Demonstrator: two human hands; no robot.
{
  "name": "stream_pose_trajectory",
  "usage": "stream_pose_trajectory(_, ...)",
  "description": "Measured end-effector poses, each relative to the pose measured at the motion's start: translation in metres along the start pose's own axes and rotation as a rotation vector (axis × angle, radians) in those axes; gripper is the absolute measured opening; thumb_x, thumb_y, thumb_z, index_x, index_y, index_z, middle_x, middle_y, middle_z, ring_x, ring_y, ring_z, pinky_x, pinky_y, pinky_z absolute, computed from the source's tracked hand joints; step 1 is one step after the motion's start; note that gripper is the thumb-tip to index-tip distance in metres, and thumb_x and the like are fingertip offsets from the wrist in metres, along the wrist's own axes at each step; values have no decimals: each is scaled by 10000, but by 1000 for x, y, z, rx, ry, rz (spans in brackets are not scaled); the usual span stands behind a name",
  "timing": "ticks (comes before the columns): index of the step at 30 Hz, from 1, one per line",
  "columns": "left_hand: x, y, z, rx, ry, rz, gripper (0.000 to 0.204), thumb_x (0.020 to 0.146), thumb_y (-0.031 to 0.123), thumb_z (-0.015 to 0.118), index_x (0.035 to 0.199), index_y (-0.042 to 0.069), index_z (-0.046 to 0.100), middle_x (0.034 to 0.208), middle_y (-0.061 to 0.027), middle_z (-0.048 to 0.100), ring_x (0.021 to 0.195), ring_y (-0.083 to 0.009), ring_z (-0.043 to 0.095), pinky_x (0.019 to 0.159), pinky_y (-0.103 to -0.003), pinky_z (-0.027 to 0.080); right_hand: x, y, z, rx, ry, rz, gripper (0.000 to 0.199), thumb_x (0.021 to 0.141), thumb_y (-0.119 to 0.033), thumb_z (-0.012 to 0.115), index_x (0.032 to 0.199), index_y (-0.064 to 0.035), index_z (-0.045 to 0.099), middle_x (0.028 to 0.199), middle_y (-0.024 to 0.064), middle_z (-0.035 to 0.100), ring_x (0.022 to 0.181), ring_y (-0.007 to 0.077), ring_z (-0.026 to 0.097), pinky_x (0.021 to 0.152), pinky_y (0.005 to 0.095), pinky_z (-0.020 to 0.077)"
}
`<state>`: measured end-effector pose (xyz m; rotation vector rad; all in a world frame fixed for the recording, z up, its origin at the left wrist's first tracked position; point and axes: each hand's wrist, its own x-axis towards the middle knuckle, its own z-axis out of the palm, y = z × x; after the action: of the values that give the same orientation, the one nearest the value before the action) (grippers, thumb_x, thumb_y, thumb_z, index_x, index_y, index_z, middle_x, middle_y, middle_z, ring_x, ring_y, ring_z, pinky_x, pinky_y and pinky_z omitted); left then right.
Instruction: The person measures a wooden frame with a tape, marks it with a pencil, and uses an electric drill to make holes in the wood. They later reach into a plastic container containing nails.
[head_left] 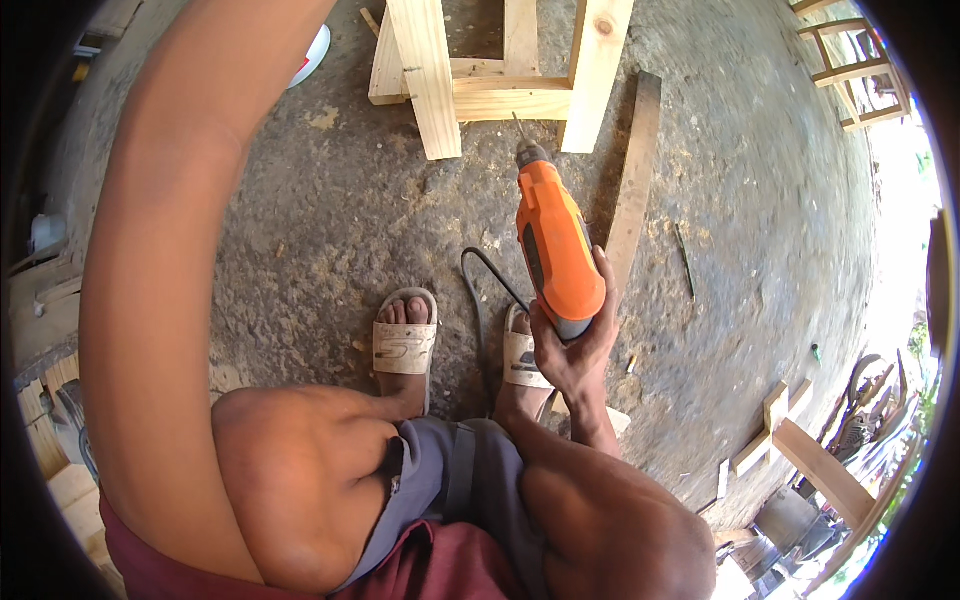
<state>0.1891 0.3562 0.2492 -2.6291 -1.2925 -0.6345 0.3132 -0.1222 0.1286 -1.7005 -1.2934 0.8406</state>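
My right hand (580, 358) is closed around the rear of an orange power drill (562, 245). The drill points away from me, and its thin bit (518, 127) ends close to the lower rail (512, 104) of a pale wooden frame; I cannot tell whether it touches. A black cord (474, 285) loops down from the drill past my feet. Two legs of the frame, a left one (428, 85) and a right one (598, 75), rise at the top of the view. My left arm (165, 280) reaches up past the top edge, so its hand is out of sight.
A long weathered plank (635, 165) lies on the rough concrete floor (330, 200), right of the frame. Joined wood pieces (775, 425) and scrap sit at the lower right. Another slatted wooden frame (850, 72) stands at the upper right. A white round object (316, 55) is partly behind my arm.
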Motion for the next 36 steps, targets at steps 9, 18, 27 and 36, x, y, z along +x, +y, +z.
stream_pose_trajectory(9,5,7,-1,6,-68,-23,817,683,492,874,1335,90,591,1279,-206,664,1208,-370,625,1024,-467,494,12,-2,9,-93,35,-113,786,833,-54,725,1516,-8,337,1193,240,687,1085,333,707,913,409,555)
stream_pose_trajectory(18,6,-1,5,21,-35,-20,810,677,490,879,1322,87,597,1260,-200,674,1192,-366,635,1003,-466,505,17,-2,15,-75,42,-172,801,832,-57,736,1522,-8,332,1160,229,701,1052,308,718,883,390,566)
stream_pose_trajectory(27,5,-2,1,-19,-71,-11,649,669,440,895,1158,85,660,1146,-179,718,1100,-352,675,927,-459,532,16,-3,19,-55,15,-95,798,830,-56,743,1515,1,338,1166,229,697,1060,296,711,894,386,558)
stream_pose_trajectory(36,8,2,2,-64,-84,4,653,673,426,894,1168,79,649,1118,-184,724,1073,-340,686,916,-441,541,29,-3,13,-5,112,-207,756,841,-38,716,1493,10,337,1153,268,691,1032,357,727,841,405,569)
